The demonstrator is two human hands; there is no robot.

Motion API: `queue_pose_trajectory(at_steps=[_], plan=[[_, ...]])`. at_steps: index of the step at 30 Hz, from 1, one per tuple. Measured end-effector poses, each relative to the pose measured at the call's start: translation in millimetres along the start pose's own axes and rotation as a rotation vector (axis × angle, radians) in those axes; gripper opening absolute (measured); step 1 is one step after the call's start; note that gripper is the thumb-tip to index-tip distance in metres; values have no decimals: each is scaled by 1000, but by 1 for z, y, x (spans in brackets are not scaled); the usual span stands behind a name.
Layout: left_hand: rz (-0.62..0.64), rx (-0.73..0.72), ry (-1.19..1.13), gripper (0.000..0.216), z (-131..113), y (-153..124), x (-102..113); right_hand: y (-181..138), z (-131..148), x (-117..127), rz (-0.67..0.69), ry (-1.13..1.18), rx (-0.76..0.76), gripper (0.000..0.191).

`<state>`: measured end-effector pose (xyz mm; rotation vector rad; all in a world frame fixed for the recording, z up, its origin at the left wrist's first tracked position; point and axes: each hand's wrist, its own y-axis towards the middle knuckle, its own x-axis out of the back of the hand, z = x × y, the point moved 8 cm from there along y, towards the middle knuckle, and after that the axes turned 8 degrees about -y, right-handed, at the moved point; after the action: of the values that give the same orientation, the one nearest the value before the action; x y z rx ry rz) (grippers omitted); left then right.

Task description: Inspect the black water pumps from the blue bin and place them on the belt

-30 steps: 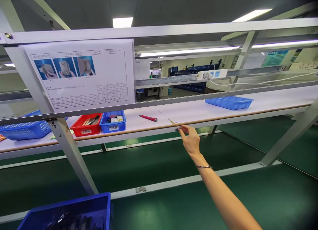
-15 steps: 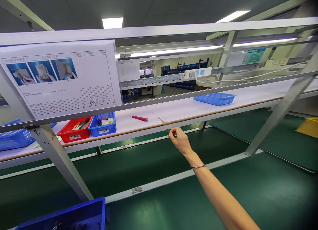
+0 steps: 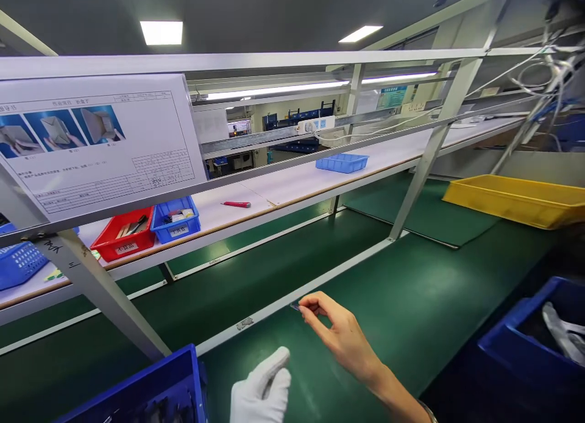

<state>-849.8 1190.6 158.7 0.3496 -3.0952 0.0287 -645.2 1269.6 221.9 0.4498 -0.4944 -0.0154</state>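
A right hand (image 3: 340,333) pinches a small dark piece (image 3: 295,306) over the green bench (image 3: 393,295), near a gloved left hand (image 3: 261,391), grip slightly parted: seemingly a carrying step, calling for steady fingertips.

Looks like a factory workshop, going by green workbench (image 3: 429,283), instruction sheet (image 3: 150,133), labelled red bin (image 3: 141,243) and power strip (image 3: 315,125)!

Left hand (image 3: 261,391) white-gloved; right arm (image 3: 390,389), thin shiny bracelet (image 3: 428,412).
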Motion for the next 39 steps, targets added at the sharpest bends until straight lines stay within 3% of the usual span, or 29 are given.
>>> queue_pose_trajectory(at_steps=[3,8,14,17,24,29,34,39], plan=[[154,-190,163,45,-19,-7,-16,-29,7,-8,25,71,-133,28],[340,-623,490,34,-53,-12,-23,-63,20,-21,131,394,-371,42],[286,-1238,781,44,-80,-43,-20,-97,35,-26,170,608,-506,41],[200,-1443,718,33,-91,-60,-15,-112,41,-29,188,657,-528,40],[299,-1353,540,22,-97,-63,-10,-124,58,-26,165,646,-503,39],[191,-1443,589,17,-100,-70,-2,-124,64,-27,121,628,-435,34],[387,-1065,368,13,-90,-52,-7,-125,61,-31,50,616,-320,28],[386,-923,260,15,-86,-44,-4,-123,68,-21,-21,421,-161,20]])
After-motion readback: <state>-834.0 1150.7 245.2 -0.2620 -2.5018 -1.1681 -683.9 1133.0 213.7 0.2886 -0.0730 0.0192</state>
